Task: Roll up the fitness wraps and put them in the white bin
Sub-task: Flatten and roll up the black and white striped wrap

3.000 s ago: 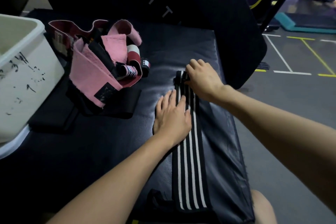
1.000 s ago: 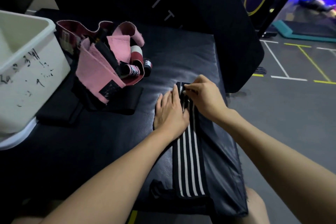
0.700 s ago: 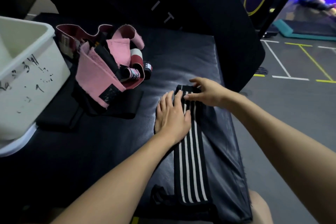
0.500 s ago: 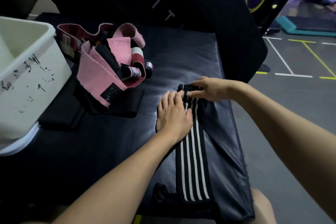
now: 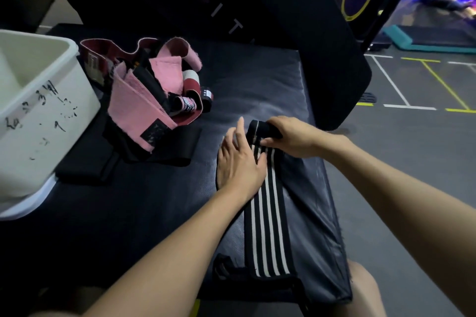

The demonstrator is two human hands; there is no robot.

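A black wrap with white stripes (image 5: 269, 226) lies lengthwise on the dark padded bench (image 5: 159, 213). Its far end is turned into a small roll, and my right hand (image 5: 291, 136) grips that roll from the right, thumb and fingers curled over it. My left hand (image 5: 238, 162) lies flat on the wrap's left edge just below the roll, fingers straight. A heap of pink, red and black wraps (image 5: 146, 95) sits further left. The white bin (image 5: 36, 113) stands at the far left with its opening facing up.
A black upright pad with white letters (image 5: 257, 8) rises behind the bench. The bench's right edge drops to grey gym floor (image 5: 412, 162) with painted lines. My knee (image 5: 363, 288) shows below the bench's near right corner.
The far end of the striped wrap has gone from flat to a small roll under my right hand, which moved toward me. My left hand stayed pressed on the wrap.
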